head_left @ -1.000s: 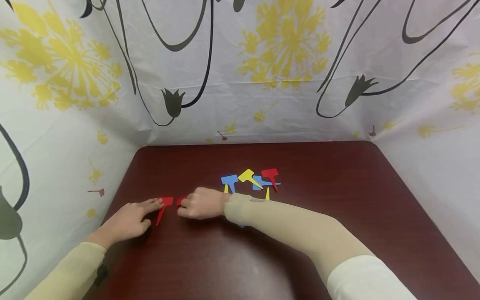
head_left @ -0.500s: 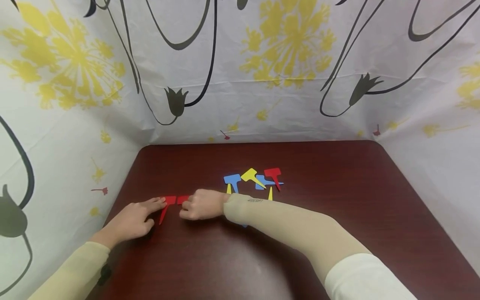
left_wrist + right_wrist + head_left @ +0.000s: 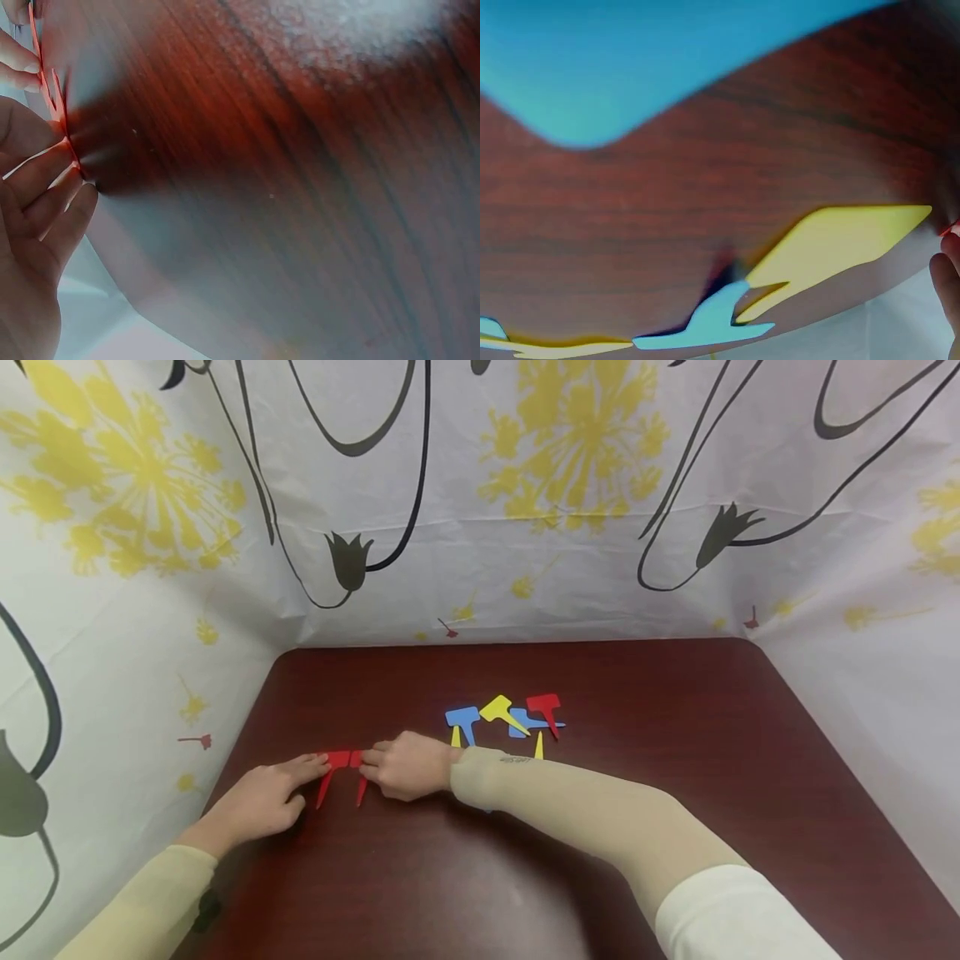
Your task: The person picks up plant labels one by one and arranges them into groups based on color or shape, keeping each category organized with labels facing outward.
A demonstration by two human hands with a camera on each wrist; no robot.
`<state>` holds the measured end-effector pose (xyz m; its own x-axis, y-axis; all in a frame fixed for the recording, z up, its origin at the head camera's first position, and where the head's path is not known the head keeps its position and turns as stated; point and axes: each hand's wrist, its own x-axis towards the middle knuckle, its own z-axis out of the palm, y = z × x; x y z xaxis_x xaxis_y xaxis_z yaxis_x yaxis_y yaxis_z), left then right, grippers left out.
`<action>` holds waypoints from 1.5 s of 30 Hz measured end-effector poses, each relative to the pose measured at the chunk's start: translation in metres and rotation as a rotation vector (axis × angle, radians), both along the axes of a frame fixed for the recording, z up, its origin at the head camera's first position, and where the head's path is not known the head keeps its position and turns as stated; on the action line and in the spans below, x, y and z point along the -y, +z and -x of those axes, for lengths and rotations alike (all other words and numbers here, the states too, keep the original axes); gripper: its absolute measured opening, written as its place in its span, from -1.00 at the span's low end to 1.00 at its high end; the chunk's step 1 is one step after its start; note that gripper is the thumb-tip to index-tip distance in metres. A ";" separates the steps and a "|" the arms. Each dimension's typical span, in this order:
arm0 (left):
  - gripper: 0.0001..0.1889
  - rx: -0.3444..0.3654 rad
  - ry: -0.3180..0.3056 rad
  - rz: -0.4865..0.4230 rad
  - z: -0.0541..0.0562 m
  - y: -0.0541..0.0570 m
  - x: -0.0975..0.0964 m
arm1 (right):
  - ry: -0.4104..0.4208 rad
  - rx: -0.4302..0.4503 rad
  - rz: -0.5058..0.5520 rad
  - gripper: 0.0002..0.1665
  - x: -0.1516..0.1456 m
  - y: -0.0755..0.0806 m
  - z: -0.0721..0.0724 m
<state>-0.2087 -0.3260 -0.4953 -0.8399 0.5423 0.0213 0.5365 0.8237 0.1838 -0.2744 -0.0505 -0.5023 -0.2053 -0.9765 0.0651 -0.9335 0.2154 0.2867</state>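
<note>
In the head view my left hand [image 3: 258,799] rests its extended fingertips on the left end of a red T-shaped plant label [image 3: 339,760] lying on the table. Close to its right edge lies a second red plant label [image 3: 356,759], its stem pointing toward me. My right hand [image 3: 411,767] covers part of that second label, fingers reaching left and pressing on it. The left wrist view shows the left hand [image 3: 37,202] with its fingertips at the red label [image 3: 73,154]. Only the fingertips of the right hand [image 3: 949,262] show at the right wrist view's edge.
Behind the right forearm lie several more labels: a blue one [image 3: 462,717], a yellow one [image 3: 497,709], another blue one [image 3: 519,723] and a red one [image 3: 543,703]. The forearm hides others partly. A patterned cloth [image 3: 450,560] walls the dark brown table [image 3: 637,693].
The second red label has slid left, close against the first, and its stem now shows. My right hand's fingers have straightened out over it. The left hand stays on the first label.
</note>
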 end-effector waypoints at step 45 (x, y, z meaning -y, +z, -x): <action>-0.40 -0.063 -0.020 -0.092 -0.008 -0.007 -0.011 | -0.049 -0.014 0.047 -0.62 -0.086 0.004 0.040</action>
<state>-0.2003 -0.3153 -0.5022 -0.8242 0.5525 0.1244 0.5658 0.7938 0.2231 -0.3145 0.0357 -0.4984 -0.2516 -0.9612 0.1135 -0.9174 0.2742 0.2883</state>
